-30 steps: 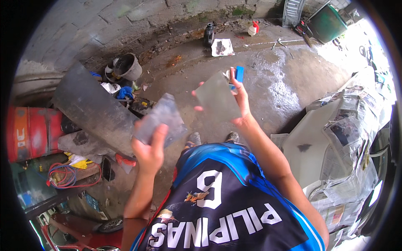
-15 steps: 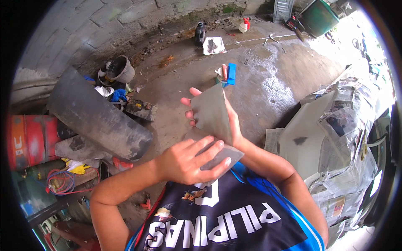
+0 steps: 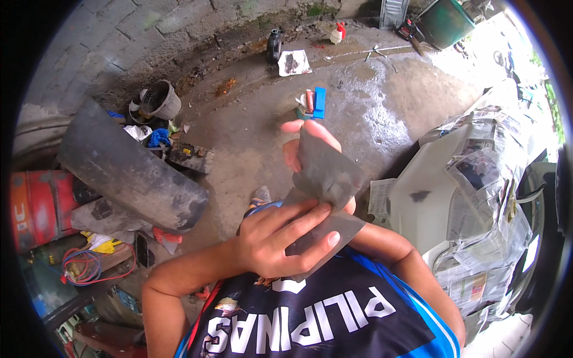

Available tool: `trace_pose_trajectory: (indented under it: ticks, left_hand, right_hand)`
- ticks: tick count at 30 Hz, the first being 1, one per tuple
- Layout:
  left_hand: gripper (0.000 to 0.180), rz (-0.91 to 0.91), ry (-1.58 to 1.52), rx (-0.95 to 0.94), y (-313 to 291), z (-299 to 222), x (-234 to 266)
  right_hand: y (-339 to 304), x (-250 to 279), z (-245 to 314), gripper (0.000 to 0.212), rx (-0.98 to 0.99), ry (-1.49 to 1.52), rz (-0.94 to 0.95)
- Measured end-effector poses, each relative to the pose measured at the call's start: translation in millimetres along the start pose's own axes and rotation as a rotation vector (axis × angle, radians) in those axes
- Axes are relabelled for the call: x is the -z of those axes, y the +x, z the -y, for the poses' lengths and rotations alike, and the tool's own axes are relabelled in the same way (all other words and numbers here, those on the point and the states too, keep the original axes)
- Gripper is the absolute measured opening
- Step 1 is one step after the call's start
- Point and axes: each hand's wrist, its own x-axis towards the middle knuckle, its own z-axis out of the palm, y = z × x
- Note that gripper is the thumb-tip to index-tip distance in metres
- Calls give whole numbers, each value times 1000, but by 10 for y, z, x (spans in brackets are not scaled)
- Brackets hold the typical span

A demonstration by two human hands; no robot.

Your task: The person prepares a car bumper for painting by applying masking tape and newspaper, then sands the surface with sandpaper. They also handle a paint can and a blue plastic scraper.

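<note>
My left hand [image 3: 286, 238] is closed on a thin, flat grey plate [image 3: 340, 230], with fingertips lying across its upper face. Its edge meets or nearly meets a second thin grey plate [image 3: 325, 158], which stands tilted above it. A lighter smear of paste shows low on that second plate. Behind it, my right hand [image 3: 292, 154] supports the plate, fingers curling past its far left edge; most of the palm is hidden. Both hands are in front of my dark jersey [image 3: 322, 322] with blue trim.
A car body part [image 3: 412, 197] masked with newspaper [image 3: 477, 238] stands on the right. To the left lie a curved dark panel [image 3: 131, 167], a red cylinder [image 3: 48, 203] and a bucket [image 3: 162, 100]. Ahead sit a blue box [image 3: 319, 102], a dark bottle [image 3: 274, 46] and a green tub [image 3: 444, 24].
The plate in my right hand has turned and tilted lower, now showing its smeared face. Both hands have shifted slightly to the right, and my left hand still holds its plate.
</note>
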Motion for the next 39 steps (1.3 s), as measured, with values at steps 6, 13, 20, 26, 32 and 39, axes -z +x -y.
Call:
trace_pose_trajectory:
  ticks: [6,13,20,26,32,39]
  left_hand:
    - [43,-39,-50,77,40,41,-51]
    - [67,-16,-109,255,37,32,-175]
    - [54,-161,-63,454,161,160,-352]
    - [36,-147,-157,563,109,287,-224]
    - [34,-151,83,363,83,319,-322]
    - [39,-405,-364,869,63,976,192]
  right_hand:
    - [-130,144,-249,50,-57,-82,-1]
    - [-223,234,-317,60,-26,-59,-85]
    - [-379,115,-276,67,-198,-160,-227]
    - [-54,256,-192,63,-415,282,-564]
    - [-164,242,-390,68,-384,219,-248]
    - [-162,322,-594,54,-795,0,-453]
